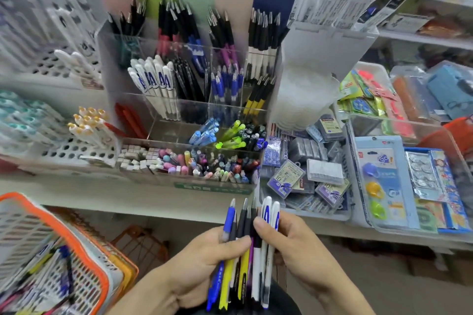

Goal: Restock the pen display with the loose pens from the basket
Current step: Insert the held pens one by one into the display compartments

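Observation:
A bunch of loose pens (247,222), blue, black, yellow and white, stands upright low in the middle of the view. My left hand (204,256) grips the bunch from the left, thumb across the barrels. My right hand (294,245) pinches the white pens (270,212) at the right side of the bunch. The clear tiered pen display (179,100) stands on the shelf above, its compartments holding black, white, blue and yellow-black pens. The white basket with an orange rim (76,245) sits at the lower left with more pens inside.
A white shelf edge (128,202) runs across in front of the display. Trays of small boxed refills (307,174) and carded items (384,181) lie to the right. White perforated pen racks (64,151) stand left. An orange basket (143,240) sits on the floor below.

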{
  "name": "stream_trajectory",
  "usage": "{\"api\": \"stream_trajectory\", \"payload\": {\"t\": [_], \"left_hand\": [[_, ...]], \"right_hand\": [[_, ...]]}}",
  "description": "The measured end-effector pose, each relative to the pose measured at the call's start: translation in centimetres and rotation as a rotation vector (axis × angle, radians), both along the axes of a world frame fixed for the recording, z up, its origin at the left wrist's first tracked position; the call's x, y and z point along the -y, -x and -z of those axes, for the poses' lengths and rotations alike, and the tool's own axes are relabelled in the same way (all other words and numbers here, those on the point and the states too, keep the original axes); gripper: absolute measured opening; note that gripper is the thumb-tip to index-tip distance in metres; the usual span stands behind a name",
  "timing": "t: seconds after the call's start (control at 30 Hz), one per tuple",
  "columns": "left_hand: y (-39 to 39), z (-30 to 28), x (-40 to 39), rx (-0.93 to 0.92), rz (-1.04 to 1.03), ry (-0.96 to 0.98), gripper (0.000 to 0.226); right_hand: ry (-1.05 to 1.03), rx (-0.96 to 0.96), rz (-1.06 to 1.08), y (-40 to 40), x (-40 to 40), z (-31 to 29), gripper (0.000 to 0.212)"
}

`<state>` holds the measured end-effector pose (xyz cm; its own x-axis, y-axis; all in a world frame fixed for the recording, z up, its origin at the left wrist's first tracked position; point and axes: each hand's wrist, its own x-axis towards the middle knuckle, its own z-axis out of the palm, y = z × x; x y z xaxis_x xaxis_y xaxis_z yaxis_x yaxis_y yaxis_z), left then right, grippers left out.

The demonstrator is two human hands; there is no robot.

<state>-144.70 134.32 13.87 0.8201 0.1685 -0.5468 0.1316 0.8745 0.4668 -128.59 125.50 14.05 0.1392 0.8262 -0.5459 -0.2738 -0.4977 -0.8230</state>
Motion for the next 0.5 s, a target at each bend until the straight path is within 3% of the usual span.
{"api": "stream_trajectory", "payload": {"t": [0.17, 0.3, 0.5], "left_hand": [[-0.6, 0.4, 0.4, 0.034, -0.023, -0.097, 0.029], [-0.8, 1.1, 0.7, -0.041, -0.109, -0.173, 0.033], [-1.1, 1.1, 0.6, -0.100, -0.149, -0.264, 0.035]], "right_hand": [[0.035, -0.059, 0.004, 0.2, -0.3, -0.4, 0.033], [-0.024, -0.040, -0.017, -0.3, -0.2, 0.1, 0.056], [-0.081, 0.222, 0.008, -2.1, -0.6, 1.1, 0.030]]}}
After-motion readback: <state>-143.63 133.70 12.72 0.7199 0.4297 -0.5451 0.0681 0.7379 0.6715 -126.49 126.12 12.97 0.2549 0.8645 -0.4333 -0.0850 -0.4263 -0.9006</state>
